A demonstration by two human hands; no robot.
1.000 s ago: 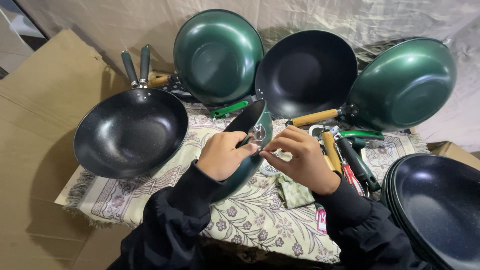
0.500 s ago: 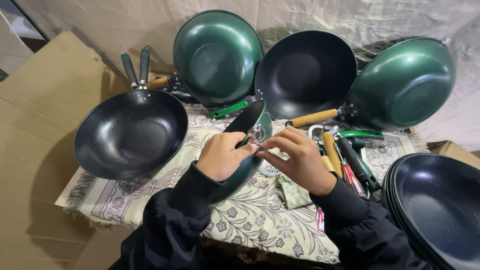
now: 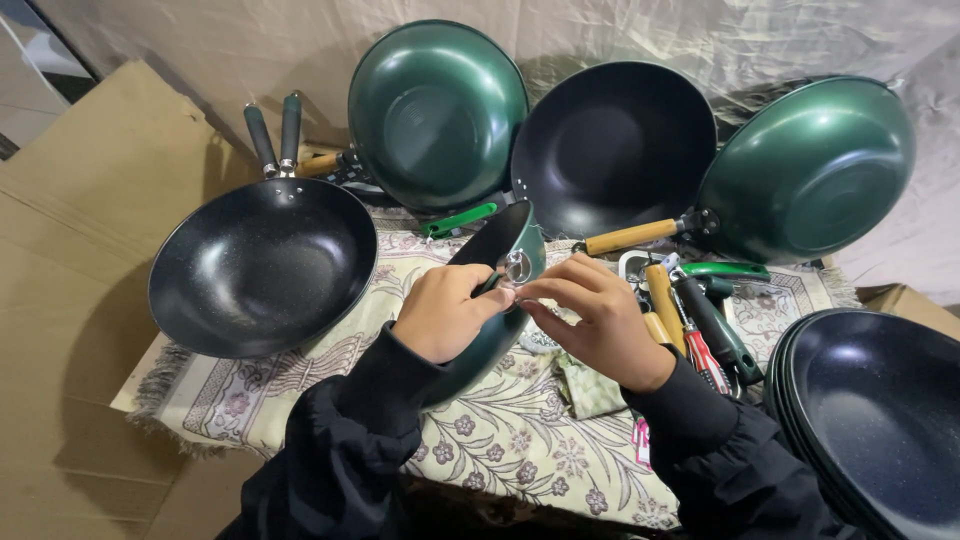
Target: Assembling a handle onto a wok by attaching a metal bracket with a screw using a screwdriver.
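A floral patterned cloth (image 3: pixel 500 450) covers the surface, with a black wok (image 3: pixel 262 265) resting on its left end, two green woks (image 3: pixel 438 112) and a dark one (image 3: pixel 612 145) propped against the far backdrop, and a stack of dark pans (image 3: pixel 880 410) at the near right. At the centre, tilted on edge over the cloth, is a green wok (image 3: pixel 495 300), and the left hand (image 3: pixel 440 312) is clenched around its rim near a small metal fitting (image 3: pixel 517 266). The right hand (image 3: pixel 600 320) pinches at that fitting with thumb and fingertips, just left of a cluster of loose handles and tools (image 3: pixel 700 320).
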